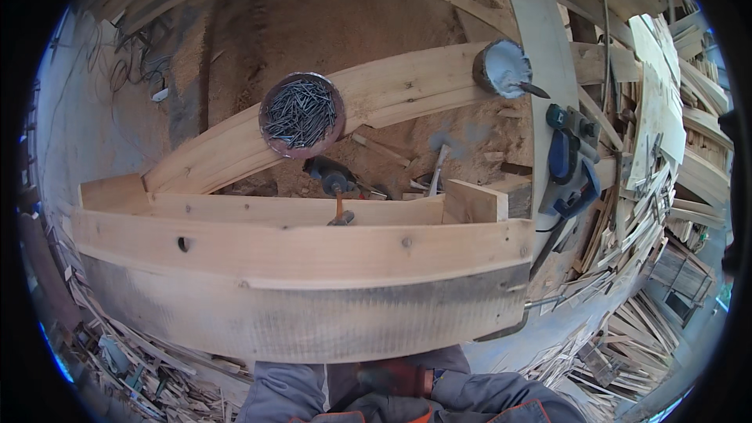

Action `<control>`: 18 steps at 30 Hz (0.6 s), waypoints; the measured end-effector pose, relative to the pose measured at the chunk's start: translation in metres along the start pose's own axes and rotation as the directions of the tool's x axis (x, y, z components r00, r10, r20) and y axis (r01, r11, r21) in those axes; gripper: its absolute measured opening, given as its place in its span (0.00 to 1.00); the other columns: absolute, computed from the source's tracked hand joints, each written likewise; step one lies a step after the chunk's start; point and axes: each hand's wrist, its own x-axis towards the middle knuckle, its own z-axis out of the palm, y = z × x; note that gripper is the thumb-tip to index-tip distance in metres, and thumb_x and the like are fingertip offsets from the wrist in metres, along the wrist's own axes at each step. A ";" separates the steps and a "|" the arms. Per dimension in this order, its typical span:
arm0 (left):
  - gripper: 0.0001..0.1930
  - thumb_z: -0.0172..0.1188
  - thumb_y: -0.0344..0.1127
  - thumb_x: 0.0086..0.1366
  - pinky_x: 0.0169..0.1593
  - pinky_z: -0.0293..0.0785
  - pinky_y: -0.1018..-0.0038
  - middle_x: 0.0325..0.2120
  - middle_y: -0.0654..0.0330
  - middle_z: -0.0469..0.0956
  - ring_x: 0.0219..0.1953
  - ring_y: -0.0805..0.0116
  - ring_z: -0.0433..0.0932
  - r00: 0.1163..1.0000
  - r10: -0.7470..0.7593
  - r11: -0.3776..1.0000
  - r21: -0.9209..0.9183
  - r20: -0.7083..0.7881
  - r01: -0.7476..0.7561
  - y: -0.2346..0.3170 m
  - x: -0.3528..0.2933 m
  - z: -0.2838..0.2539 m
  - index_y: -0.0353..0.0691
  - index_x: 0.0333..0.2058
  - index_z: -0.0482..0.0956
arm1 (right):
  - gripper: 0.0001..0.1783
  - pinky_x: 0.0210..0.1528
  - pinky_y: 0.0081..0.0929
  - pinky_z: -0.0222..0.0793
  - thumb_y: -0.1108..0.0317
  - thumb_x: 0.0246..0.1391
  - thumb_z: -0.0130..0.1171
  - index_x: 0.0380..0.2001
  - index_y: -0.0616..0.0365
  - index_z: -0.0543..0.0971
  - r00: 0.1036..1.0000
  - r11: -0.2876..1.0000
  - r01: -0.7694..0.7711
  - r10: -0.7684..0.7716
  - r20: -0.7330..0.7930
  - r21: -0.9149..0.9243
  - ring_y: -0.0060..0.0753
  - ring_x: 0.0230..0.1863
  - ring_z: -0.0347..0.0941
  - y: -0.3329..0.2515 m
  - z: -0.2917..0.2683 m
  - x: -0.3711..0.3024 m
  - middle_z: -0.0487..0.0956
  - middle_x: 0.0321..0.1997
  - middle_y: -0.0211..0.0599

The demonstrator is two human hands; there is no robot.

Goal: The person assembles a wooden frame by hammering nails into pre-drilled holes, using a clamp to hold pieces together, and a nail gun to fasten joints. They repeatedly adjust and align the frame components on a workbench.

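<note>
My right hand [392, 378], in a dark reddish glove, is low in the middle, close to my body and just under the near edge of a long wooden beam [298, 258]. Motion blurs its fingers, and whether it holds anything cannot be made out. A band shows at the wrist, beside my grey sleeve [501, 395]. My left hand is out of sight. Behind the beam's top edge, an orange-brown handle [339, 205] stands below a dark tool-like object [333, 176], whose kind is unclear. A round tub [338, 137] full of nails [301, 112] sits on the curved timber beyond.
The curved timber [415, 74] also carries a cup of white paste [507, 66] with a dark-handled tool. A blue power planer [572, 160] lies on a pale board [540, 23] to the right. Wood offcuts [627, 337] are heaped at right and lower left.
</note>
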 end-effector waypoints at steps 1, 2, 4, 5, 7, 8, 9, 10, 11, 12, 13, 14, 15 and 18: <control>0.26 0.57 0.57 0.76 0.45 0.82 0.66 0.39 0.58 0.85 0.39 0.64 0.85 1.000 -0.007 1.000 0.014 -0.002 0.007 0.000 -0.001 0.001 0.38 0.55 0.80 | 0.24 0.70 0.56 0.63 0.55 0.66 0.57 0.60 0.53 0.79 0.994 0.999 -0.044 0.045 -0.101 0.021 0.57 0.58 0.78 0.009 -0.002 0.002 0.83 0.54 0.49; 0.26 0.57 0.57 0.76 0.45 0.82 0.66 0.39 0.58 0.85 0.39 0.65 0.85 1.000 -0.018 1.000 0.025 -0.006 0.018 -0.001 -0.003 0.002 0.38 0.55 0.80 | 0.25 0.71 0.55 0.63 0.54 0.66 0.56 0.62 0.54 0.78 0.958 0.957 -0.285 0.287 0.026 -0.049 0.57 0.63 0.75 0.016 -0.012 -0.003 0.81 0.60 0.50; 0.26 0.57 0.57 0.75 0.44 0.82 0.66 0.39 0.58 0.85 0.38 0.65 0.85 0.999 -0.033 0.998 0.047 -0.008 0.033 -0.002 -0.006 0.002 0.38 0.54 0.80 | 0.24 0.64 0.53 0.72 0.59 0.65 0.59 0.61 0.57 0.78 0.882 0.905 -0.395 0.422 0.210 -0.158 0.53 0.60 0.78 0.030 -0.023 0.000 0.81 0.60 0.50; 0.26 0.57 0.56 0.75 0.44 0.82 0.66 0.39 0.58 0.85 0.38 0.65 0.85 0.999 -0.040 0.998 0.054 -0.009 0.040 -0.002 -0.007 0.002 0.38 0.54 0.80 | 0.24 0.64 0.53 0.72 0.59 0.65 0.59 0.61 0.57 0.78 0.912 0.926 -0.356 0.373 0.171 -0.124 0.53 0.60 0.78 0.034 -0.028 0.001 0.81 0.60 0.50; 0.25 0.58 0.56 0.75 0.44 0.82 0.66 0.38 0.58 0.85 0.38 0.65 0.85 0.998 -0.059 0.996 0.066 -0.009 0.059 -0.004 -0.010 0.001 0.38 0.54 0.80 | 0.25 0.63 0.53 0.72 0.59 0.65 0.59 0.61 0.57 0.78 0.940 0.946 -0.317 0.322 0.110 -0.059 0.53 0.60 0.78 0.038 -0.034 0.004 0.81 0.60 0.50; 0.25 0.58 0.56 0.75 0.44 0.82 0.66 0.38 0.58 0.85 0.37 0.65 0.85 0.998 -0.065 0.996 0.068 -0.005 0.065 -0.004 -0.011 0.001 0.38 0.54 0.80 | 0.25 0.63 0.53 0.72 0.60 0.65 0.59 0.61 0.57 0.77 0.947 0.950 -0.312 0.313 0.076 -0.030 0.53 0.59 0.79 0.041 -0.037 0.006 0.81 0.60 0.50; 0.25 0.58 0.55 0.75 0.44 0.82 0.66 0.38 0.58 0.85 0.37 0.65 0.85 0.998 -0.069 0.995 0.071 -0.004 0.069 -0.005 -0.013 0.000 0.38 0.54 0.80 | 0.25 0.63 0.53 0.73 0.60 0.64 0.60 0.61 0.57 0.77 0.945 0.946 -0.323 0.323 0.051 -0.004 0.53 0.59 0.79 0.043 -0.039 0.007 0.81 0.60 0.50; 0.25 0.58 0.55 0.75 0.43 0.82 0.66 0.38 0.58 0.85 0.37 0.66 0.85 0.997 -0.071 0.995 0.076 -0.002 0.071 -0.005 -0.015 -0.001 0.38 0.54 0.80 | 0.25 0.62 0.53 0.73 0.60 0.64 0.60 0.62 0.57 0.77 0.942 0.942 -0.334 0.334 0.027 0.029 0.53 0.59 0.79 0.045 -0.040 0.008 0.81 0.60 0.49; 0.25 0.58 0.55 0.75 0.43 0.82 0.67 0.38 0.58 0.85 0.37 0.66 0.85 0.997 -0.074 0.994 0.079 0.003 0.074 -0.005 -0.017 -0.001 0.38 0.54 0.80 | 0.25 0.62 0.53 0.73 0.60 0.64 0.60 0.62 0.58 0.77 0.938 0.936 -0.347 0.347 0.009 0.055 0.53 0.59 0.79 0.048 -0.042 0.008 0.81 0.60 0.49; 0.25 0.58 0.55 0.75 0.43 0.82 0.67 0.38 0.58 0.85 0.37 0.66 0.85 0.997 -0.074 0.994 0.080 0.008 0.073 -0.005 -0.019 -0.002 0.38 0.54 0.80 | 0.25 0.62 0.53 0.73 0.60 0.64 0.60 0.62 0.58 0.77 0.932 0.928 -0.361 0.364 -0.009 0.088 0.53 0.58 0.79 0.051 -0.044 0.009 0.81 0.60 0.49; 0.24 0.59 0.55 0.75 0.43 0.82 0.67 0.38 0.58 0.85 0.37 0.66 0.84 0.997 -0.074 0.994 0.084 0.013 0.073 -0.004 -0.021 -0.003 0.38 0.54 0.80 | 0.25 0.61 0.53 0.73 0.60 0.64 0.60 0.62 0.58 0.77 0.925 0.920 -0.374 0.379 -0.024 0.119 0.54 0.58 0.79 0.055 -0.045 0.009 0.81 0.60 0.49; 0.24 0.59 0.54 0.75 0.43 0.82 0.67 0.37 0.58 0.85 0.36 0.66 0.84 0.997 -0.075 0.993 0.087 0.017 0.073 -0.003 -0.023 -0.004 0.37 0.54 0.80 | 0.25 0.61 0.53 0.73 0.61 0.64 0.60 0.62 0.58 0.77 0.915 0.905 -0.387 0.401 -0.053 0.176 0.54 0.58 0.79 0.060 -0.048 0.009 0.81 0.60 0.49; 0.24 0.59 0.54 0.75 0.43 0.82 0.67 0.37 0.58 0.85 0.36 0.66 0.84 0.997 -0.076 0.993 0.090 0.026 0.073 -0.002 -0.024 -0.006 0.37 0.54 0.80 | 0.26 0.61 0.53 0.74 0.61 0.64 0.60 0.62 0.58 0.76 0.902 0.886 -0.398 0.426 -0.078 0.238 0.54 0.58 0.79 0.065 -0.049 0.010 0.81 0.60 0.49; 0.24 0.59 0.53 0.75 0.42 0.81 0.67 0.37 0.58 0.85 0.36 0.67 0.84 0.996 -0.080 0.992 0.101 0.047 0.075 0.000 -0.030 -0.011 0.37 0.53 0.80 | 0.26 0.60 0.53 0.74 0.61 0.63 0.61 0.62 0.58 0.76 0.840 0.773 -0.390 0.521 -0.149 0.501 0.54 0.57 0.79 0.087 -0.056 0.014 0.81 0.60 0.49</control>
